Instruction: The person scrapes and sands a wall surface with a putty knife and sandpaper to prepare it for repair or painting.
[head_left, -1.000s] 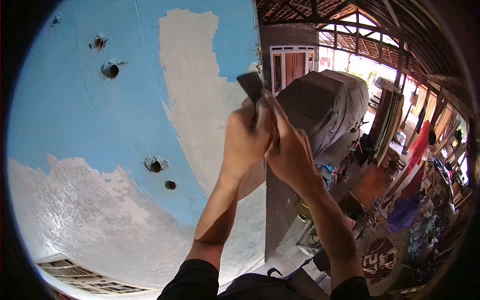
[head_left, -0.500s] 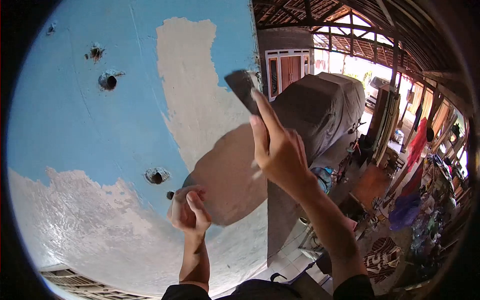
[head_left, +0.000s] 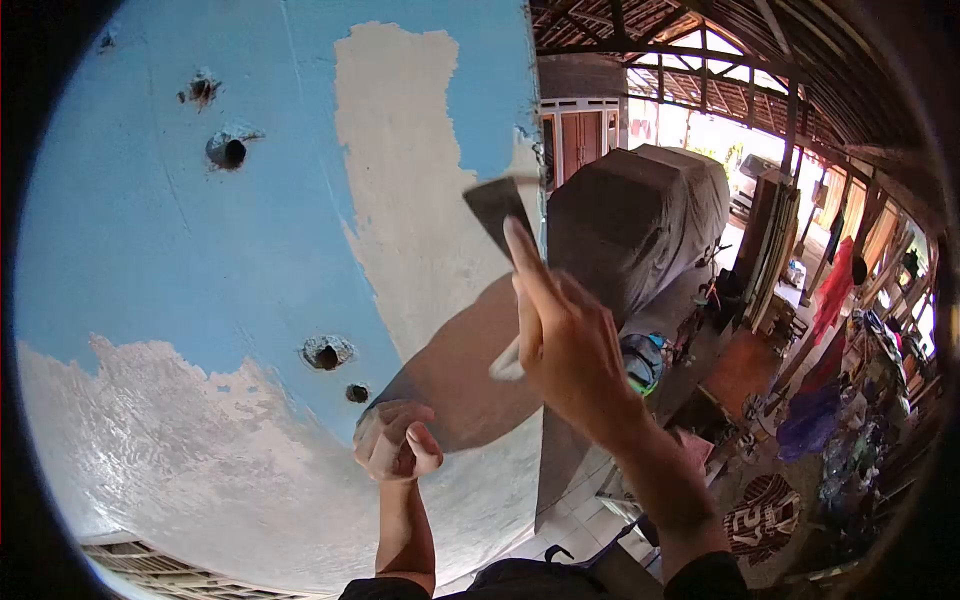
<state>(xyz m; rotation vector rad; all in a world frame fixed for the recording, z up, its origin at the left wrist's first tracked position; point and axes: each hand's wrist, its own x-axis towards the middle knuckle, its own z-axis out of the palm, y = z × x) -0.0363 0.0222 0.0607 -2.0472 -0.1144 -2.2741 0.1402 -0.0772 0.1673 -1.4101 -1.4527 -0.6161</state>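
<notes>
Scraper [head_left: 492, 207] with a dark, flat, straight-edged blade is held tilted before a light-blue painted wall [head_left: 150, 230], over the lower part of a ragged, pale grey-beige patch [head_left: 400, 150] and close to the wall's right-hand vertical edge [head_left: 533, 90]. A person's right hand [head_left: 575, 350] is wrapped around the tool, index finger stretched along the blade; whether the blade touches the wall cannot be told from this angle. The left hand [head_left: 398, 440], blurred, makes a narrow, loose fist lower down, beside a broad brownish shadow [head_left: 470, 370], with nothing visible in its grasp.

Good work with such a blade would likely rest on a shallow angle, the full edge lying flat, and steady pressure from that guiding finger. A lighter touch seems wise at the wall's edge, where the surface could chip, and around the rough-rimmed round hole [head_left: 327, 353] and the smaller dark hole [head_left: 357, 393], where a blade corner could catch. The left hand is best kept clear of the blade's path.

No brand or label is readable on the scraper. Large pale characters mark a dark brown fabric item [head_left: 765, 520] at lower right, too skewed to read with certainty.
</notes>
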